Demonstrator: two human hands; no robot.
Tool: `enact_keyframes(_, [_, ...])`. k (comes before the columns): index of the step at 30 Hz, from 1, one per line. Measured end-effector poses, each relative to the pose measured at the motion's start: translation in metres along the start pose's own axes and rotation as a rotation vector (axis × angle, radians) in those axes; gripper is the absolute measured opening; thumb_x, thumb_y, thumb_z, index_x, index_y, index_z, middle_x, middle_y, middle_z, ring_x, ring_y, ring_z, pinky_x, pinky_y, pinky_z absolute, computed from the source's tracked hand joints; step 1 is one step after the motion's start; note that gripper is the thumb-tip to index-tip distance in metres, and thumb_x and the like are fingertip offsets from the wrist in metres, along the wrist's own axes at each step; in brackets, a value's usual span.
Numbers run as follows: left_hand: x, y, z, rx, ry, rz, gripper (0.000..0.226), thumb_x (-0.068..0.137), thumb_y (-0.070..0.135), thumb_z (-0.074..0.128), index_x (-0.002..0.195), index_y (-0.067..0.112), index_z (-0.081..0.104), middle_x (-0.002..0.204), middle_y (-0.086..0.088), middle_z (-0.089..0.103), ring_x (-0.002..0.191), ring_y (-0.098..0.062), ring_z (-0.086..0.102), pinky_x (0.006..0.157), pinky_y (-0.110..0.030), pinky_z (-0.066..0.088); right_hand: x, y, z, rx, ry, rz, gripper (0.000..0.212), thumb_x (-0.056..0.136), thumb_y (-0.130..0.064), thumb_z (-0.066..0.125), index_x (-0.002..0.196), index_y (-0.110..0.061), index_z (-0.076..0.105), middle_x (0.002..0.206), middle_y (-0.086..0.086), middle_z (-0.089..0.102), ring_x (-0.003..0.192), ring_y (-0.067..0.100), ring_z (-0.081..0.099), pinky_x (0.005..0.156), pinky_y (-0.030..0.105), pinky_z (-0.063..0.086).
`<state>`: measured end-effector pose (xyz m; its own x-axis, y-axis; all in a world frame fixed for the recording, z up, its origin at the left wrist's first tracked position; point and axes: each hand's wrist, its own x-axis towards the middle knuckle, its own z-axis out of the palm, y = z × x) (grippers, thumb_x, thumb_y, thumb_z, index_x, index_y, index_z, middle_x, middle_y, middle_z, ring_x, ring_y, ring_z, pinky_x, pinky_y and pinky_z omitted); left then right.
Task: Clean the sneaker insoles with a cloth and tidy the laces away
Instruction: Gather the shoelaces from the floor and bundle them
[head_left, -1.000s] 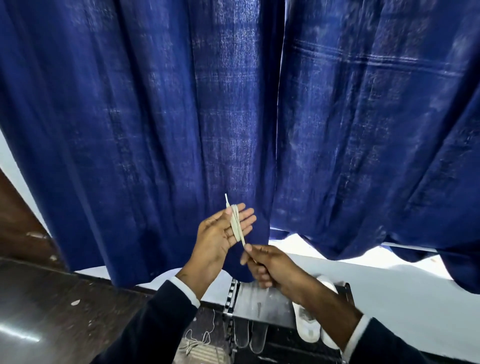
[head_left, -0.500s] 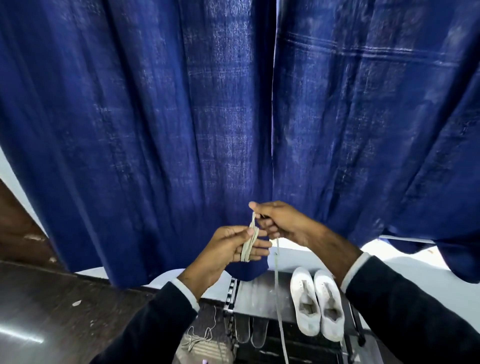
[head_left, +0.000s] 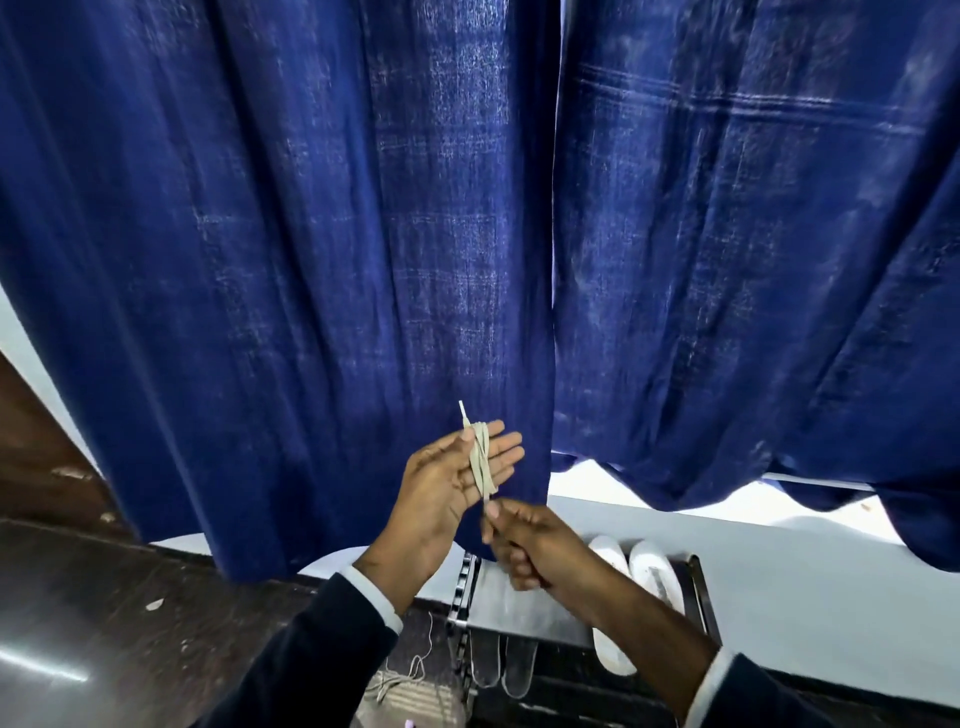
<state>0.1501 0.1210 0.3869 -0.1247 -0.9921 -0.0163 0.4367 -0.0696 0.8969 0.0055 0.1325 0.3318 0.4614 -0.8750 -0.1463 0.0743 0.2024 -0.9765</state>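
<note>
The lace (head_left: 480, 462) lies wound in loops around the straight fingers of the left hand (head_left: 447, 493), its tip standing above them. We judge it light, limp and prone to unravel; hold it at the free end, which the right hand (head_left: 535, 551) pinches just below. Below right, white sneakers (head_left: 639, 587) rest on a dark rack (head_left: 701, 587); blue curtains (head_left: 311, 234) hang behind.

Right hand (head_left: 535, 545) dropped from above the left hand (head_left: 457, 483) to just below it, pinching the lace (head_left: 480, 460) tail. Left hand's fingers, curled half a second back, straightened out, coil wound across them. Lace end stuck up past the fingertips again.
</note>
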Motion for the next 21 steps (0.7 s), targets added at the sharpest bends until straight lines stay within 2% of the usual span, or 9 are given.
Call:
enact_keyframes(3, [-0.002, -0.001, 0.003, -0.003, -0.01, 0.002, 0.035, 0.108, 0.018, 0.04, 0.125, -0.003, 0.063, 0.118, -0.022, 0.072, 0.112, -0.033, 0.07, 0.098, -0.039, 0.057, 0.002, 0.018, -0.007, -0.029, -0.046, 0.028, 0.033, 0.106, -0.037, 0.047, 0.082, -0.017, 0.059, 0.057, -0.003, 0.032, 0.048, 0.008, 0.028, 0.047, 0.019, 0.028])
enact_keyframes(6, [-0.004, 0.0, 0.003, 0.023, 0.021, 0.014, 0.037, 0.108, 0.021, 0.042, 0.122, -0.003, 0.065, 0.114, -0.022, 0.074, 0.107, -0.034, 0.072, 0.093, -0.039, 0.059, 0.004, 0.031, -0.019, -0.117, -0.027, -0.007, 0.03, 0.102, -0.038, 0.05, 0.084, -0.017, 0.063, 0.059, -0.001, 0.044, 0.051, 0.01, 0.04, 0.054, 0.021, 0.036])
enact_keyframes(10, [-0.004, 0.003, -0.001, 0.071, 0.062, 0.063, 0.037, 0.107, 0.023, 0.043, 0.119, -0.003, 0.067, 0.11, -0.023, 0.074, 0.102, -0.035, 0.074, 0.091, -0.04, 0.06, 0.002, 0.038, -0.028, -0.387, -0.038, -0.013, 0.027, 0.108, -0.021, 0.046, 0.087, -0.016, 0.061, 0.077, 0.0, 0.065, 0.068, 0.005, 0.059, 0.068, 0.02, 0.043])
enact_keyframes(15, [-0.005, 0.01, -0.005, 0.137, 0.12, 0.174, 0.034, 0.107, 0.023, 0.046, 0.116, -0.001, 0.069, 0.105, -0.019, 0.076, 0.1, -0.034, 0.074, 0.092, -0.039, 0.06, 0.0, 0.044, -0.04, -0.567, -0.094, 0.088, 0.022, 0.105, -0.011, 0.047, 0.096, -0.014, 0.067, 0.094, 0.001, 0.07, 0.087, 0.009, 0.065, 0.08, 0.02, 0.045])
enact_keyframes(17, [-0.005, 0.013, -0.006, 0.152, 0.148, 0.202, 0.033, 0.106, 0.023, 0.048, 0.114, -0.001, 0.069, 0.104, -0.019, 0.077, 0.099, -0.033, 0.075, 0.092, -0.039, 0.06, 0.004, 0.056, -0.048, -0.765, -0.156, 0.194, 0.025, 0.1, -0.001, 0.048, 0.106, -0.005, 0.072, 0.102, -0.005, 0.067, 0.095, 0.007, 0.061, 0.084, 0.014, 0.041])
enact_keyframes(18, [-0.004, 0.014, -0.007, 0.16, 0.159, 0.207, 0.033, 0.106, 0.022, 0.048, 0.113, -0.002, 0.07, 0.103, -0.019, 0.077, 0.099, -0.032, 0.075, 0.091, -0.039, 0.06, 0.007, 0.058, -0.051, -0.868, -0.144, 0.218, 0.03, 0.098, 0.003, 0.047, 0.113, -0.006, 0.072, 0.11, -0.005, 0.066, 0.104, 0.008, 0.06, 0.088, 0.013, 0.039])
enact_keyframes(19, [-0.003, 0.015, -0.007, 0.166, 0.165, 0.204, 0.033, 0.106, 0.022, 0.048, 0.112, -0.001, 0.07, 0.103, -0.019, 0.077, 0.099, -0.032, 0.075, 0.092, -0.039, 0.059, 0.01, 0.058, -0.052, -0.879, -0.125, 0.226, 0.036, 0.096, 0.006, 0.046, 0.118, -0.009, 0.071, 0.12, -0.003, 0.067, 0.113, 0.01, 0.059, 0.095, 0.015, 0.041])
enact_keyframes(21, [-0.002, 0.016, -0.007, 0.182, 0.157, 0.181, 0.032, 0.107, 0.021, 0.048, 0.112, -0.001, 0.07, 0.104, -0.019, 0.077, 0.1, -0.032, 0.075, 0.094, -0.041, 0.058, 0.013, 0.045, -0.045, -0.605, -0.078, 0.131, 0.043, 0.088, 0.005, 0.048, 0.123, -0.013, 0.066, 0.131, 0.005, 0.066, 0.125, 0.016, 0.058, 0.105, 0.028, 0.046])
